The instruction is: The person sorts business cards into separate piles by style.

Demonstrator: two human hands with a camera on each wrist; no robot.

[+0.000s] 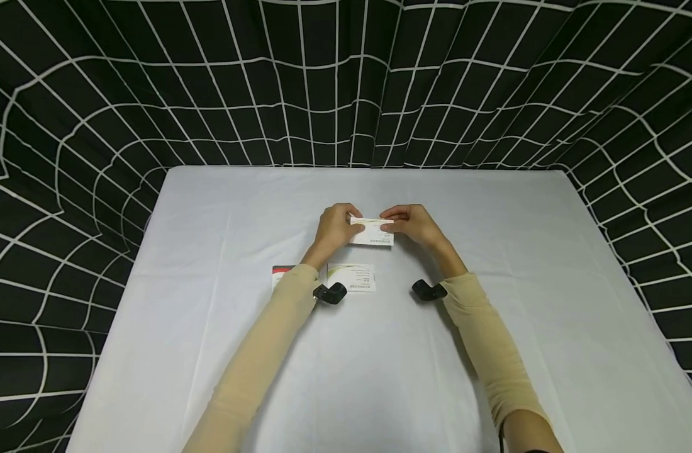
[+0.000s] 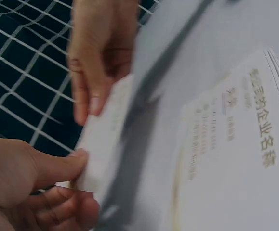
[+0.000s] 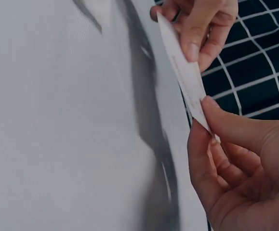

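Note:
A white business card with printed lettering and a yellowish curve is held above the table between both hands. My left hand pinches its left end, thumb on the printed face. At the opposite end, my right hand grips it the same way. The right wrist view shows the card nearly edge-on; whether it is one card or a few together I cannot tell. Nearer the body lies a small stack of similar white cards, its layered edge visible in the left wrist view.
Left of the stack, a red, dark and white card is partly covered by the left forearm. A white cloth covers the table. Black curtains with a white grid surround the far side and flanks. Each wrist carries a small black camera.

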